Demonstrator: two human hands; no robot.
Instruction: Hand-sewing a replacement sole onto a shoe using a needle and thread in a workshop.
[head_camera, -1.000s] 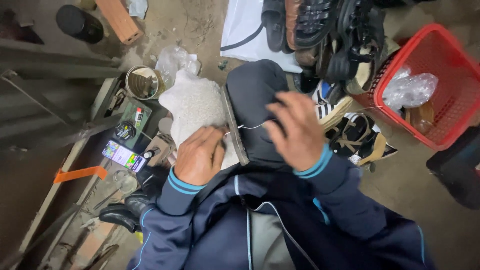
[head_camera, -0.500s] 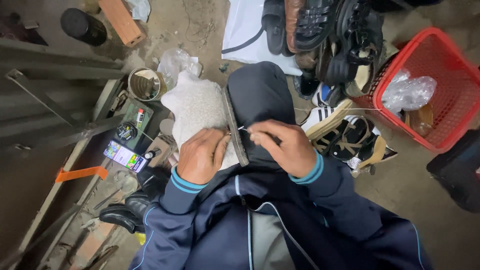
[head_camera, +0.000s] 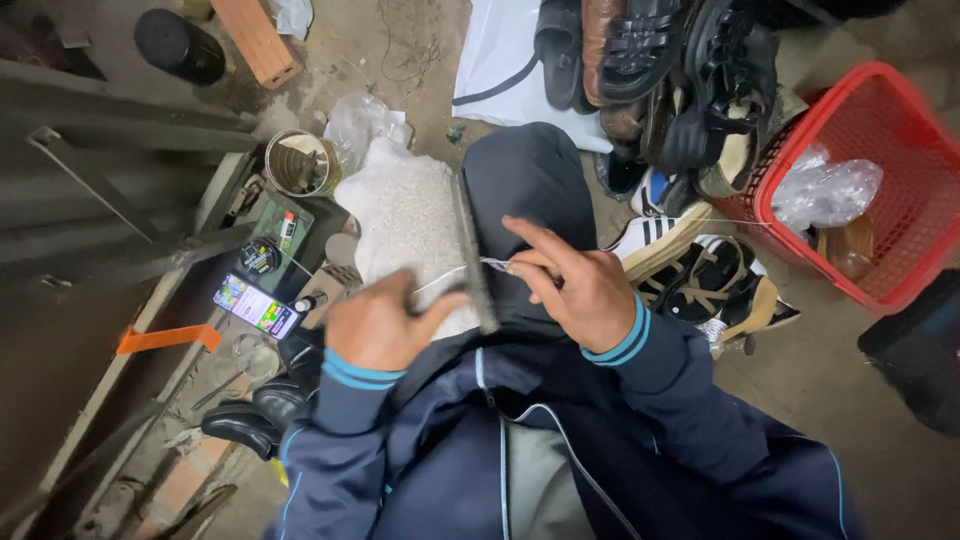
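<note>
The right hand (head_camera: 575, 290) is pinching a white thread (head_camera: 440, 278) at the dark sole edge (head_camera: 472, 250); the left hand (head_camera: 385, 325) is gripping the white shoe (head_camera: 405, 215). Stitching appears midway, with more edge left.

The left hand (head_camera: 375, 325) pressed a white fleecy piece (head_camera: 405, 225) against the knee. The right hand (head_camera: 575, 290) pinched a white thread (head_camera: 440, 280) beside a red basket (head_camera: 880, 150) and piled shoes (head_camera: 680, 90).

White fuzzy cloth shoe upper (head_camera: 405, 225) looks rough, matt; thin pale thread (head_camera: 440, 280). Red plastic lattice basket (head_camera: 880, 130) smooth, w/ glossy clear plastic bag (head_camera: 825, 190).
</note>
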